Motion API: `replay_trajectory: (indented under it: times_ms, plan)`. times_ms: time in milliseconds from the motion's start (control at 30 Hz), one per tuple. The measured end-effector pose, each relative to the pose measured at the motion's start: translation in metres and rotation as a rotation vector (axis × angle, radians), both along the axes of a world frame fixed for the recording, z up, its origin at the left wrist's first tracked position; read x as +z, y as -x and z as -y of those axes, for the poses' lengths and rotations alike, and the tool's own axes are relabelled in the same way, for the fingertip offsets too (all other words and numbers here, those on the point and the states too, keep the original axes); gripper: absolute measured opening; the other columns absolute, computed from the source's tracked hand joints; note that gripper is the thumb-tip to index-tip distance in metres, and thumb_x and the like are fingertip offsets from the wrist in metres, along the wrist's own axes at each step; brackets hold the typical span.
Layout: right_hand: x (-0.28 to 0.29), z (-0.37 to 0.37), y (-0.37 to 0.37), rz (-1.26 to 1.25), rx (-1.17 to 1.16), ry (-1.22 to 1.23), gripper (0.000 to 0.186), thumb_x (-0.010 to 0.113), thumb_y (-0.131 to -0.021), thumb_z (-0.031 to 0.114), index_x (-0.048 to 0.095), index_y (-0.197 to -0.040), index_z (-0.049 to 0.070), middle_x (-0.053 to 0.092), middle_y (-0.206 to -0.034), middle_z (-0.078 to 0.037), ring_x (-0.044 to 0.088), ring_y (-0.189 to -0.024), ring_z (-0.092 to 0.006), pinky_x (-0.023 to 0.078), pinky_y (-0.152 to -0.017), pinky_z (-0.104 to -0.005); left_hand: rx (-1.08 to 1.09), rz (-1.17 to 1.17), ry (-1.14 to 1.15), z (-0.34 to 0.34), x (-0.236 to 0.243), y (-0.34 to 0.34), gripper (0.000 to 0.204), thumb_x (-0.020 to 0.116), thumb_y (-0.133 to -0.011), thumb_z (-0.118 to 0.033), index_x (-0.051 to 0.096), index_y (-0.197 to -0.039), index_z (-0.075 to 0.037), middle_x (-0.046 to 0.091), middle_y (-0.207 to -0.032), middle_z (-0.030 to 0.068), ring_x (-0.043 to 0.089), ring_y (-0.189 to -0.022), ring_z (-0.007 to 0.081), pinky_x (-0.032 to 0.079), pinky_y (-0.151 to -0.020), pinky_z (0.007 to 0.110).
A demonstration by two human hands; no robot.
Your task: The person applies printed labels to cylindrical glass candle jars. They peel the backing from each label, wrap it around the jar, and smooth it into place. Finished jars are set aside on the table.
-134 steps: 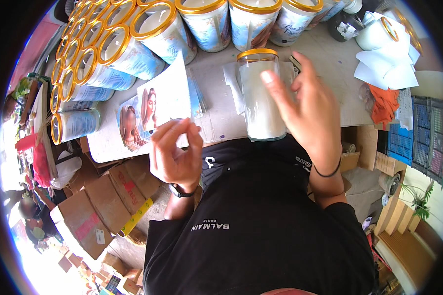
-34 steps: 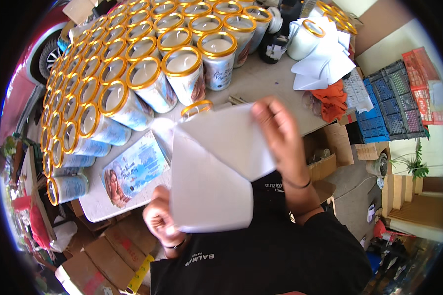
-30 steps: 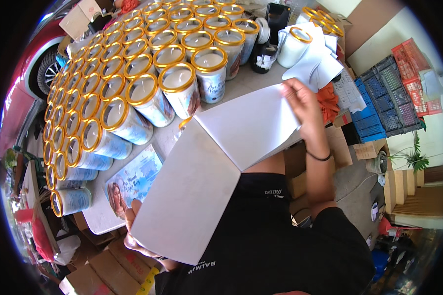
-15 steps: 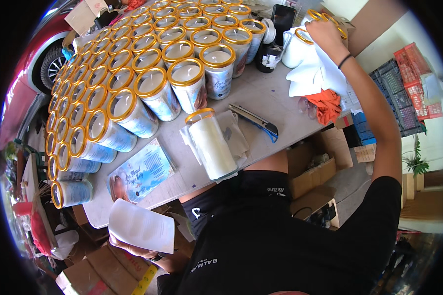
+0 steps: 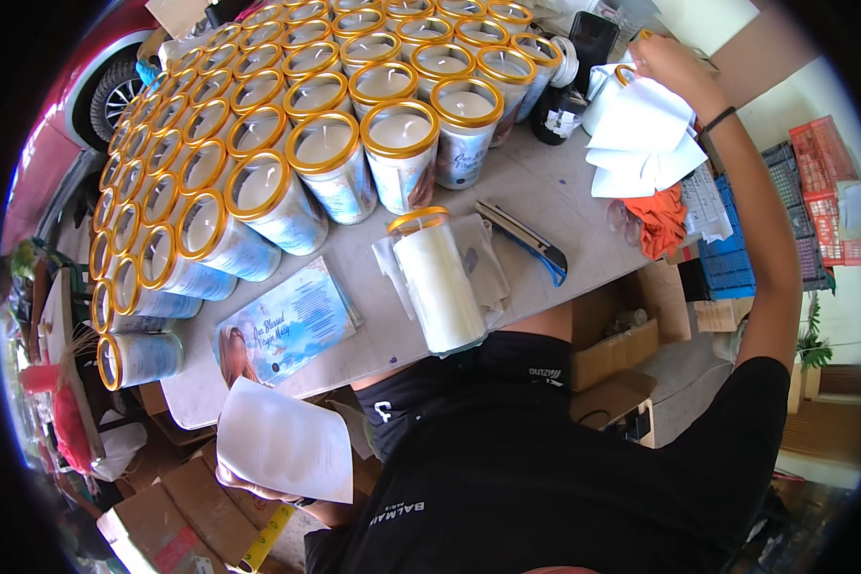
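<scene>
My left hand, below the table's near left edge, is closed on a sheet of white paper, its pale side up. At the far right, my right hand has its fingers curled down beside a gold rim; what they grip is hidden. Fanned white papers lie just under that hand. On the near table edge, a white candle jar with a gold rim lies on its side over pale backing sheets. Left of it is a stack of blue printed labels.
Rows of gold-rimmed candle jars fill the table's left and back. A utility knife lies right of the single jar. A dark bottle, phone and orange cloth are farther right. Boxes stand below.
The whole view has shifted, so table things appear farther right. The paper in my left hand is slightly more tilted. My right hand now covers more of the gold rims.
</scene>
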State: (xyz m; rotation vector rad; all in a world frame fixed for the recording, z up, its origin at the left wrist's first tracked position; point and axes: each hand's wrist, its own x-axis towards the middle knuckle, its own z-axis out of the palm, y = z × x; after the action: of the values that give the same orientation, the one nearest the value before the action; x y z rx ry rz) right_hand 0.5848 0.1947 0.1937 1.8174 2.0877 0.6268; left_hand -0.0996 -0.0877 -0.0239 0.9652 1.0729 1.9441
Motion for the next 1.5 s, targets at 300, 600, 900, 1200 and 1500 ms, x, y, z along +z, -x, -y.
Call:
replay_trajectory:
  times_ms: [300, 600, 900, 1200, 1500]
  plan:
    - [-0.024, 0.012, -0.047, 0.135, 0.042, -0.045, 0.009, 0.068, -0.085, 0.003, 0.064, -0.092, 0.001, 0.069, -0.088, -0.019, 0.071, -0.089, -0.0355, 0.055, -0.077, -0.0456, -0.108, 0.085, -0.018, -0.013, -0.005, -0.006, 0.049, 0.044, -0.104, -0.047, 0.051, -0.137, -0.01, 0.059, -0.136, 0.0174, 0.064, -0.117, 0.0344, 0.06, -0.093, 0.054]
    - [-0.032, -0.027, 0.002, -0.08, 0.211, -0.1, 0.011, 0.064, -0.091, 0.014, 0.059, -0.088, 0.004, 0.069, -0.081, -0.016, 0.071, -0.078, -0.0344, 0.054, -0.073, -0.0453, -0.302, 0.239, -0.098, -0.005, 0.008, -0.003, 0.048, 0.041, -0.105, -0.046, 0.052, -0.135, -0.01, 0.06, -0.135, 0.0183, 0.065, -0.117, 0.0361, 0.062, -0.091, 0.055]
    - [0.034, 0.032, 0.131, -0.538, 0.201, 0.045, 0.059, 0.071, -0.094, 0.032, 0.043, -0.142, 0.013, 0.058, -0.134, -0.014, 0.059, -0.116, -0.0316, 0.047, -0.097, -0.0406, -0.42, 0.176, -0.245, -0.021, 0.078, -0.074, 0.044, 0.056, -0.098, -0.033, 0.06, -0.114, 0.007, 0.061, -0.102, 0.014, 0.067, -0.09, 0.0293, 0.06, -0.075, 0.043]
    - [-0.074, 0.234, 0.322, -0.919, 1.061, -0.216, 0.036, 0.083, -0.078, 0.009, 0.065, -0.107, 0.022, 0.059, -0.137, -0.019, 0.071, -0.105, -0.034, 0.063, -0.073, -0.0356, -0.241, -0.494, -0.317, -0.049, 0.107, -0.167, 0.02, 0.076, -0.085, -0.012, 0.064, -0.096, -0.001, 0.062, -0.102, 0.0147, 0.057, -0.089, 0.0245, 0.044, -0.081, 0.036]
    - [-0.095, 0.218, 0.272, -1.779, 0.606, -0.098, 0.029, 0.056, -0.096, -0.007, 0.064, -0.124, -0.012, 0.065, -0.12, -0.018, 0.062, -0.112, -0.0206, 0.048, -0.097, -0.0336, 0.076, -0.94, -0.152, -0.063, 0.093, -0.142, 0.049, 0.084, -0.081, -0.037, 0.071, -0.113, -0.002, 0.048, -0.136, 0.0195, 0.05, -0.127, 0.0367, 0.038, -0.108, 0.051]
